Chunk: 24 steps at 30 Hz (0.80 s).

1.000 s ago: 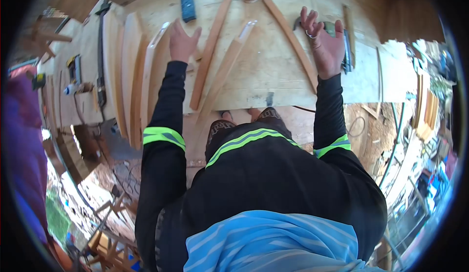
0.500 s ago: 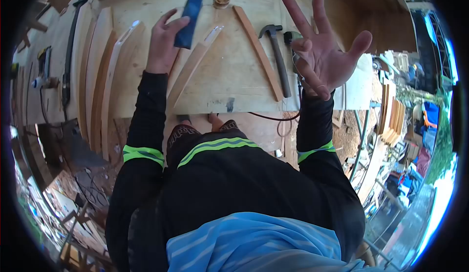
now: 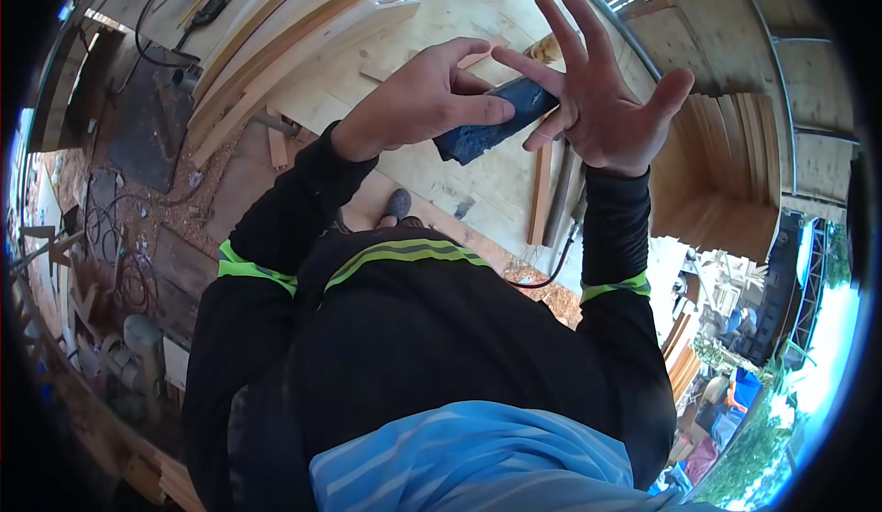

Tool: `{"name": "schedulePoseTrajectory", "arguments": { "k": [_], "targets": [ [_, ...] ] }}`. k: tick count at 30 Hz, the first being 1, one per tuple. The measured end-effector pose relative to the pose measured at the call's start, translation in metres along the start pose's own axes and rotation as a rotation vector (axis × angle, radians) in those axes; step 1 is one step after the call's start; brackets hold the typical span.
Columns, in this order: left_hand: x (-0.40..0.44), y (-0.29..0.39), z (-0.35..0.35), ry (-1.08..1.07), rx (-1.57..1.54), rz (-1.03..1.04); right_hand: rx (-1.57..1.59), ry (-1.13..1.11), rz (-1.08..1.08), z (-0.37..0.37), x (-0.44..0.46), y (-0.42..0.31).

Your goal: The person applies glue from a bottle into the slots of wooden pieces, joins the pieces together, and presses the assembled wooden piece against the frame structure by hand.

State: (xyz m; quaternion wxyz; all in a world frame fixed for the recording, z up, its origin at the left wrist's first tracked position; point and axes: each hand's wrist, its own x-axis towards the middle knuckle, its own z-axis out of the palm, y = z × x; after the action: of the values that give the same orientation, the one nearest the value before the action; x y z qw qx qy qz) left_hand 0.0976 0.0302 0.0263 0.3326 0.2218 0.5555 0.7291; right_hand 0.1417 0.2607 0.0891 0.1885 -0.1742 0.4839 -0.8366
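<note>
Held between the thumb and fingers of my left hand (image 3: 413, 98) is a dark blue oblong block (image 3: 491, 126) with a rough, worn lower face. Its far end reaches the lower fingers of my right hand (image 3: 614, 121); whether it presses on them I cannot tell. That right hand is open, palm facing up, fingers spread. Below the hands, a narrow wooden strip (image 3: 539, 199) and the hammer's handle (image 3: 559, 201) lie on the plywood bench (image 3: 418, 176). The hammer's head is hidden behind my right hand. A jar (image 3: 544, 50) shows partly behind the fingers.
Long curved boards (image 3: 312, 62) lie along the bench's left part. A bar clamp (image 3: 216, 11) rests beyond them. On the right stands a stack of curved wooden pieces (image 3: 726, 163). A dark hose (image 3: 542, 282) hangs off the bench's front edge. Shavings cover the floor at left.
My left hand has carried the blue block rightward to my right hand, tilting it from upright to slanted. My right hand stays spread. The view has turned, showing more floor at left.
</note>
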Motion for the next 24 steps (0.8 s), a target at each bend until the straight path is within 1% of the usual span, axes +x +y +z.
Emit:
{"name": "schedulePoseTrajectory", "arguments": {
  "k": [1,2,4,5,7,8,10,11,13,14,15,16,18,19,20,21,22,24],
  "targets": [
    [-0.007,0.001,-0.003,-0.019,0.080,0.011,-0.117,0.061,-0.001,0.008,0.004,0.003],
    [-0.012,0.000,-0.007,-0.010,0.074,0.017,-0.120,0.053,0.008,0.013,0.008,0.005],
    [-0.024,-0.001,-0.014,0.084,0.318,0.151,-0.262,0.111,0.063,0.026,0.016,0.008],
    [-0.031,0.001,-0.019,0.088,0.317,0.162,-0.272,0.104,0.064,0.029,0.018,0.011],
    [-0.046,0.008,-0.028,0.102,0.454,0.184,-0.311,0.152,0.077,0.028,0.019,0.016],
    [-0.053,0.009,-0.034,0.101,0.453,0.191,-0.318,0.151,0.075,0.030,0.019,0.015],
    [-0.062,0.007,-0.045,0.144,0.495,0.155,-0.180,0.159,0.003,0.031,0.020,0.012],
    [-0.065,0.003,-0.047,0.146,0.493,0.163,0.181,0.016,-0.152,0.020,0.021,0.015],
    [-0.067,-0.004,-0.043,0.238,0.299,0.224,0.624,0.024,-0.309,0.030,0.022,0.018],
    [-0.068,-0.006,-0.040,0.240,0.295,0.234,0.865,-0.014,-0.334,0.036,0.021,0.020],
    [-0.071,-0.004,-0.033,0.239,0.119,0.210,0.857,-0.019,-0.329,0.043,0.024,0.023],
    [-0.072,-0.003,-0.028,0.237,-0.056,0.183,0.900,0.001,-0.380,0.051,0.028,0.029],
    [-0.071,-0.003,-0.021,0.261,-0.102,0.174,0.944,0.017,-0.482,0.070,0.037,0.039],
    [-0.071,-0.004,-0.019,0.254,-0.175,0.160,0.943,0.018,-0.474,0.072,0.041,0.043],
    [-0.072,-0.004,-0.017,0.247,-0.247,0.145,0.844,0.004,-0.514,0.071,0.045,0.046],
    [-0.072,-0.003,-0.015,0.252,-0.253,0.145,0.745,-0.010,-0.554,0.071,0.048,0.049],
    [-0.074,-0.001,-0.013,0.263,-0.267,0.168,0.746,-0.009,-0.547,0.071,0.049,0.051],
    [-0.076,0.004,-0.014,0.278,-0.285,0.192,0.631,0.046,-0.544,0.072,0.053,0.053]
  ]
}}
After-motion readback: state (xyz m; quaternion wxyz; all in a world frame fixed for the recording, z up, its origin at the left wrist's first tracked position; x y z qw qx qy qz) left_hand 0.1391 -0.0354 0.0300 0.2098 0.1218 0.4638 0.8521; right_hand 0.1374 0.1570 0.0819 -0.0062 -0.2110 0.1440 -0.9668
